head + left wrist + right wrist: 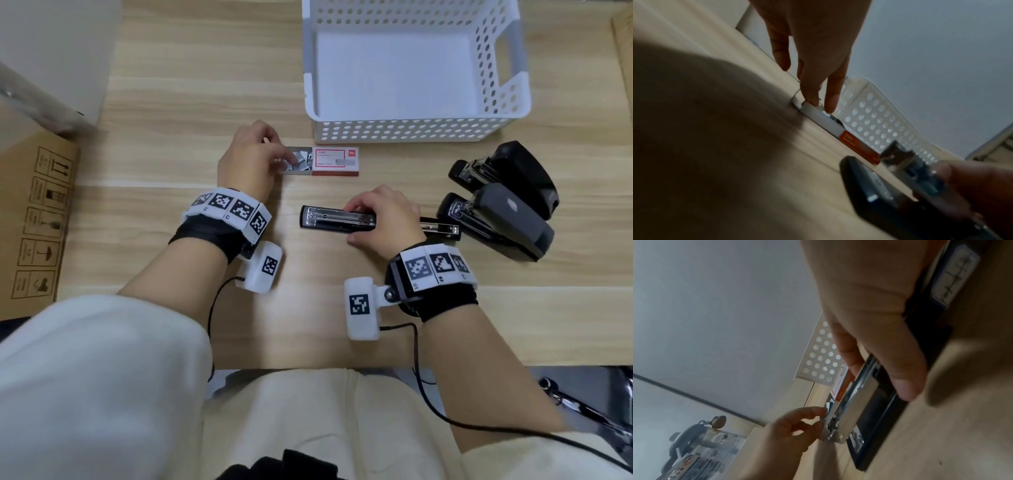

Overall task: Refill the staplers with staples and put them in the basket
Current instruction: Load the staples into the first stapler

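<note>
A black stapler [337, 221] lies swung open flat on the wooden table, its metal magazine [846, 410] facing up. My right hand [356, 219] grips it across the middle, thumb on the near side and fingers on the far side. To the left of it, my left hand [284, 154] has its fingertips in the pulled-out tray of the staple box [334, 161] and pinches at the loose staples [301, 161]. In the left wrist view two fingers [830, 100] point down into the tray [824, 120]. The white perforated basket [411, 132] stands behind the box with nothing in it.
Two more black staplers [503, 174] [503, 226] lie against each other at the right, close to my right hand. A cardboard box [34, 222] stands off the table's left edge. The table's near edge runs just behind my wrists.
</note>
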Demonstrator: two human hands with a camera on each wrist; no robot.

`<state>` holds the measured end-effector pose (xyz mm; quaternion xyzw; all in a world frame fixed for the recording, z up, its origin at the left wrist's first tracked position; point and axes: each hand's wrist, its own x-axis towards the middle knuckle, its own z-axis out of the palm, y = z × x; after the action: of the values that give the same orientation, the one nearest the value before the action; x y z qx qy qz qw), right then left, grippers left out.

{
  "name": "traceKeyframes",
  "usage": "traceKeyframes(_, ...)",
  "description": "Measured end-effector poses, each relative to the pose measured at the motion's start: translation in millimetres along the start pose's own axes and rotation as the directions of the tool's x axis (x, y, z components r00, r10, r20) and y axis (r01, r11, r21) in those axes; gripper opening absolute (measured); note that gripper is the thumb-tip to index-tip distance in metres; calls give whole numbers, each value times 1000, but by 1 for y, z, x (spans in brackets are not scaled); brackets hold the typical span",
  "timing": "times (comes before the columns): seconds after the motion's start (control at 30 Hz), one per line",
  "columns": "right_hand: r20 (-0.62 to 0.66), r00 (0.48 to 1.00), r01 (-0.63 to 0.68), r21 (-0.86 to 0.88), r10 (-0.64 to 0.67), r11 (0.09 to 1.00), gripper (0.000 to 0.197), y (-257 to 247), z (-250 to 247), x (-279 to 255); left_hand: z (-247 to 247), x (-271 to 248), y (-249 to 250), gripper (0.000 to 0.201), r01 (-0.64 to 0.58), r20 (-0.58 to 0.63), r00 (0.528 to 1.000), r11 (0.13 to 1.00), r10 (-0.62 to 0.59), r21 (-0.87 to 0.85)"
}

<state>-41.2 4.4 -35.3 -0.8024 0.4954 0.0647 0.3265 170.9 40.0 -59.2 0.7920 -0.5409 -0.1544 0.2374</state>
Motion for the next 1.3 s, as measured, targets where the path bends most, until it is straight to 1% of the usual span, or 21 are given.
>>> traceKeyframes(0.07, -25, 1000, -10, 4, 10, 1000, 32, -1, 3, 1, -6, 4, 2, 20, -53, 72, 996, 993, 46, 104)
traceKeyframes(0.13, -28, 999, -17, 6, 17, 1000, 29, -2, 5, 2, -10, 8, 3, 22, -68, 150, 988, 986, 44, 153)
traceKeyframes(0.2, -29, 999, -15, 13, 16, 1000, 28, -3, 6, 4, -12, 14, 4, 24, -35, 210, 978, 987, 1, 157)
traceKeyframes(0.3, -37, 999, -10, 26, 11, 1000, 29, -2, 7, 5, -16, 21, 7, 22, 17, 272, 961, 989, -57, 147)
traceKeyframes(0.43, -51, 999, -15, 43, 18, 999, 30, -2, 8, 5, -18, 29, 14, 17, 28, 337, 937, 979, -96, 201)
traceKeyframes(0.57, -52, 998, -19, 53, 21, 998, 30, -1, 9, 5, -15, 26, 18, 13, -11, 304, 950, 963, -75, 269)
traceKeyframes(0.67, -47, 999, -19, 47, 21, 999, 30, -1, 10, 5, -13, 19, 18, 11, -29, 251, 967, 966, -37, 255)
traceKeyframes(0.8, -53, 998, -15, 52, 18, 999, 29, -2, 10, 5, -16, 12, 20, 6, 15, 143, 989, 993, -32, 118)
traceKeyframes(0.83, -54, 998, -15, 54, 18, 998, 29, -2, 11, 5, -17, 10, 21, 3, 45, 128, 991, 998, -51, 44)
traceKeyframes(0.87, -56, 998, -15, 55, 18, 998, 29, -2, 11, 5, -18, 7, 23, 2, 86, 121, 990, 994, -77, -65)
traceKeyframes(0.9, -58, 998, -16, 55, 19, 998, 30, -2, 11, 5, -19, 3, 26, 9, 152, 128, 983, 967, -128, -203)
traceKeyframes(0.93, -57, 998, -16, 55, 20, 998, 30, -2, 11, 4, -20, -2, 28, 16, 234, 151, 970, 903, -191, -360)
traceKeyframes(0.97, -58, 998, -17, 56, 20, 998, 30, -2, 12, 4, -20, -8, 31, 21, 314, 192, 949, 798, -250, -515)
traceKeyframes(1.0, -58, 998, -17, 57, 21, 998, 31, -2, 12, 4, -20, -14, 33, 23, 377, 251, 926, 677, -281, -632)
traceKeyframes(1.03, -60, 998, -17, 59, 21, 998, 31, -1, 12, 4, -20, -20, 36, 23, 422, 311, 906, 571, -286, -704)
traceKeyframes(1.07, -61, 998, -16, 59, 20, 998, 31, -1, 12, 4, -21, -25, 37, 21, 454, 362, 891, 501, -275, -737)
traceKeyframes(1.1, -62, 998, -15, 57, 19, 998, 32, -1, 12, 4, -21, -29, 39, 20, 477, 401, 879, 454, -258, -753)
traceKeyframes(1.17, -66, 998, -13, 53, 17, 998, 32, -1, 13, 5, -21, -34, 40, 20, 508, 453, 861, 386, -231, -770)
traceKeyframes(1.23, -73, 997, -10, 57, 15, 998, 32, -1, 13, 4, -19, -38, 39, 21, 552, 498, 833, 317, -239, -771)
traceKeyframes(1.3, -78, 997, -8, 59, 12, 998, 32, 0, 13, 4, -17, -41, 38, 24, 605, 545, 792, 234, -275, -761)
